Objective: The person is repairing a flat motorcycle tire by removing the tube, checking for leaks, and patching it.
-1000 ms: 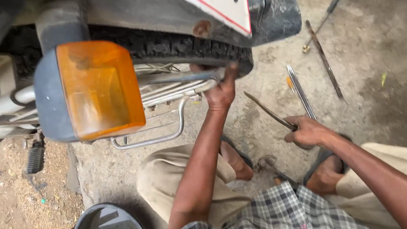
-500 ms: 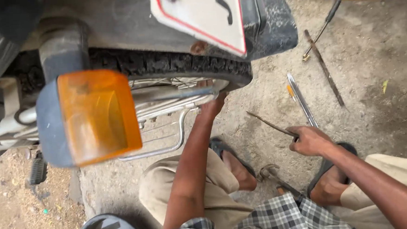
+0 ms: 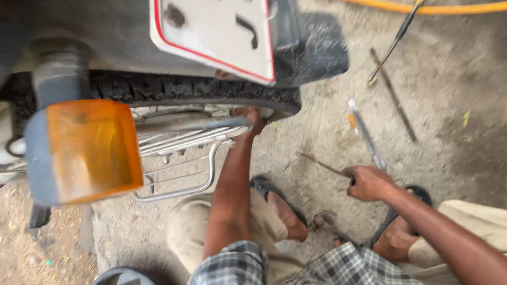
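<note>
Frame is motion-blurred; the top edge cuts off most of the motorcycle. Left to right: one orange turn indicator [image 3: 83, 151], close to the lens and soft, hides part of the wheel. Behind it sits one rear tyre [image 3: 193, 91], with spokes and a chrome rack bar [image 3: 206, 177] only partly readable. One white number plate with a red border [image 3: 216, 29], top cropped. One black mudflap [image 3: 318, 46], blurred.

Left hand [image 3: 251, 120] is raised, arm extended up to the wheel rim just under the tyre; fingers curl against the rim, but I can't tell whether they actually clamp anything.

Right hand [image 3: 368, 183] is low, near the floor, fingers clenched around a thin metal rod [image 3: 324, 165] that points left; its tip is smeared.

On the concrete floor [image 3: 468, 148]: one flat metal tool [image 3: 364, 132] just beyond the right hand, two thin dark rods [image 3: 394, 97] further off, one orange hose [image 3: 431, 9] along the top. Two sandalled feet, partly hidden.
</note>
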